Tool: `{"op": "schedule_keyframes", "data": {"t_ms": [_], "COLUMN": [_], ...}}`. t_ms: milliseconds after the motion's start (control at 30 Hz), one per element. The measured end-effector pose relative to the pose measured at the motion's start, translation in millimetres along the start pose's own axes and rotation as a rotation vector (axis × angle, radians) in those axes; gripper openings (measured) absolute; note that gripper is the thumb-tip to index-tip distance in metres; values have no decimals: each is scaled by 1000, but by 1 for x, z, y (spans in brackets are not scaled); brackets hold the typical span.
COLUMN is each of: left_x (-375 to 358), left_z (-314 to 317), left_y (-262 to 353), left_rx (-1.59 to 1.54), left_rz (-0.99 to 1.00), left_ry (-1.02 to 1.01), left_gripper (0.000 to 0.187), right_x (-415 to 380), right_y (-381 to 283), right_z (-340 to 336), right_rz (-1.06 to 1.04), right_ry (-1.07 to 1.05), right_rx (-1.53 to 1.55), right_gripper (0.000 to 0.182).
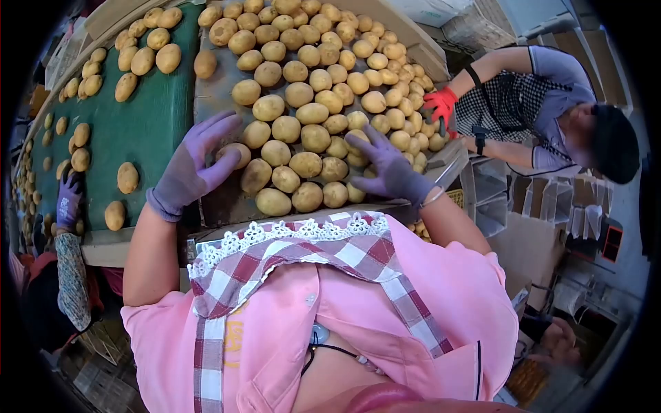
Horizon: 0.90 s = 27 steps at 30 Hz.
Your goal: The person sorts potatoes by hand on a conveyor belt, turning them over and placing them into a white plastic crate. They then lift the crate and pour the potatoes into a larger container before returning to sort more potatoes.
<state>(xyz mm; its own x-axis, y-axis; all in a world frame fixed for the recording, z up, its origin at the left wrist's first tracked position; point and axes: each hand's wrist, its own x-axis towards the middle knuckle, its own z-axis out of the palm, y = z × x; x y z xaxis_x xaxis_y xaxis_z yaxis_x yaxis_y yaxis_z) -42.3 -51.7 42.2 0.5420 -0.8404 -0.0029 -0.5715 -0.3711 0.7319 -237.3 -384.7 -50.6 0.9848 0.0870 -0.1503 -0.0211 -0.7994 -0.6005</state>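
My left hand [197,164], in a purple-grey glove, is at the left edge of the potato pile [313,138]. Its fingers and thumb are spread, and the thumb lies against a potato [237,154]. My right hand [391,170], gloved alike, reaches in from the right with fingers apart. Its fingertips rest on or just above potatoes, one of them a potato [357,140] partly covered by the fingers. The potatoes lie on a grey, dirt-marked surface [224,203].
A green conveyor belt [155,103] carrying scattered potatoes runs on the left. There, another person's purple-gloved hand [69,199] is over the belt. Across the pile on the right, a co-worker's red-gloved hand [441,103] touches potatoes. A yellow crate [454,198] stands below the table edge.
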Motion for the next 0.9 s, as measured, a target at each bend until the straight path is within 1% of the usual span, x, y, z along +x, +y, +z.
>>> {"op": "schedule_keyframes", "data": {"t_ms": [33, 67, 100, 167, 267, 300, 367, 400, 467, 533, 667, 700, 767, 800, 833, 867, 900], "left_x": [-2, -4, -5, -8, -11, -13, -14, -14, -16, -16, -22, -17, -15, -17, -17, -15, -17], "left_z": [1, 2, 0, -3, -4, -4, -3, -3, -3, -2, 6, 7, 7, 9, 5, 2, 2], "left_y": [-1, 0, 1, 5, 8, 11, 19, 21, 13, 17, 25, 10, 10, 5, 11, 8, -6], "left_rx": [-9, -17, -23, -103, -146, -146, -173, -171, -146, -130, -35, -16, 2, -41, -68, -10, 69], "left_rz": [3, 8, 12, 18, 76, 97, 140, 174, 234, 239, 262, 261, 261, 145, 83, 14, 121], "left_ry": [-13, -29, -47, -88, -153, -178, -220, -231, -230, -229, -230, -252, -283, -265, -262, -242, -134], "left_gripper": [50, 50, 51, 52, 53, 54, 52, 51, 51, 50, 49, 49, 48, 45, 42, 43, 42], "right_x": [-17, -30, -38, -47, -45, -46, -47, -45, -41, -47, -51, -37, -36, -36, -36, -37, -41], "right_y": [-19, -25, -31, -36, -64, -67, -69, -72, -70, -65, -57, -55, -54, -55, -56, -59, -59], "right_z": [-5, 5, 15, 26, 17, 20, 27, 30, 39, 38, 40, 48, 43, 42, 42, 43, 44], "right_rz": [6, -75, -19, 7, 101, 106, 107, 74, 49, 23, -30, -55, -121, -167, -208, -252, -292], "right_ry": [-63, -52, 12, 145, 257, 337, 487, 649, 743, 800, 888, 958, 1029, 1061, 1096, 1153, 1209], "right_rx": [-112, -217, 98, 137, 129, 118, 99, 91, 166, 200, 257, 238, 161, 161, 156, 100, 40], "right_gripper": [76, 66, 52, 41, 32, 29, 25, 19, 14, 7, 5, 4, 3, 3, 4, 9, 13]}}
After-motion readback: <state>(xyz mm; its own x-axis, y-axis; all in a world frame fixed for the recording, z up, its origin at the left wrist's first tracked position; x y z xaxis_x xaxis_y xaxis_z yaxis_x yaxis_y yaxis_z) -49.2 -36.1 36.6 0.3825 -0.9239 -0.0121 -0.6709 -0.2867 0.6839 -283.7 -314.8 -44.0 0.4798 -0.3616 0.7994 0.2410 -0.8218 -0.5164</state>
